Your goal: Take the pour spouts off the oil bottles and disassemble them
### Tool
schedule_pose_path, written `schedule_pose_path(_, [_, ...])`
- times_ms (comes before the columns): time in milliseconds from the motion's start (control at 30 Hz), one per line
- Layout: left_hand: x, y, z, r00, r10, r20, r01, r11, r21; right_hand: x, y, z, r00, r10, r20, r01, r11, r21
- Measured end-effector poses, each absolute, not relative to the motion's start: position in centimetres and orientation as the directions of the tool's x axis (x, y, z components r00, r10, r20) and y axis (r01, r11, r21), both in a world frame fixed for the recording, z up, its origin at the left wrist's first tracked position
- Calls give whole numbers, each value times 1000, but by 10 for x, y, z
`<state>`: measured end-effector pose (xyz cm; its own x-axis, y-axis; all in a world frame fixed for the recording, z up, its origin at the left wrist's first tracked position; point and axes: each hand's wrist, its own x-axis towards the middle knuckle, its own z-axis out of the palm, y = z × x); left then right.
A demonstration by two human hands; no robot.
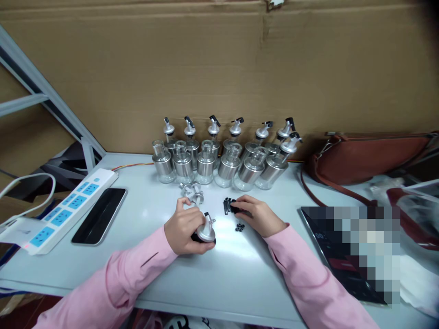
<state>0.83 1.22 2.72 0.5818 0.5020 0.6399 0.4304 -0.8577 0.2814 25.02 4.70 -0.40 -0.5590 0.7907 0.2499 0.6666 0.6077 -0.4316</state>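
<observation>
My left hand (187,228) is closed round a silver pourer top (206,230) with a black base, its spout pointing up. The fingertips of my right hand (259,215) are together at the small pile of black clips (227,205); whether a clip is between them is hidden. Small black round pieces (240,227) lie just below that pile. Beyond my left hand sit several loose silver parts (193,193). Two rows of glass bottles with steel bands (206,165) stand behind; the back ones and the front right one (274,167) carry pourer tops.
At the left lie a white power strip (70,208) and a black phone (100,215). A brown bag (370,157) with a strap rests at the back right, above a dark tablet (338,260), partly pixelated. Cardboard (212,68) rises behind the table (226,283).
</observation>
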Motion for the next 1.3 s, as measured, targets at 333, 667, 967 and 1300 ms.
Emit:
schedule_pose_path(333, [8,13,26,593,492,637,428,-863,269,246,50,-8,-569,772,284,664,634,-396])
schedule_pose_path(667, [9,13,28,592,496,635,431,-861,271,243,44,-3,-572,771,281,648,635,-422])
schedule_pose_path(967, [8,12,27,602,503,620,439,-857,269,235,40,-1,-561,796,228,665,597,-449])
schedule_pose_path(1300, [8,13,26,605,490,627,432,-864,258,226,36,5,-550,818,169,732,570,-375])
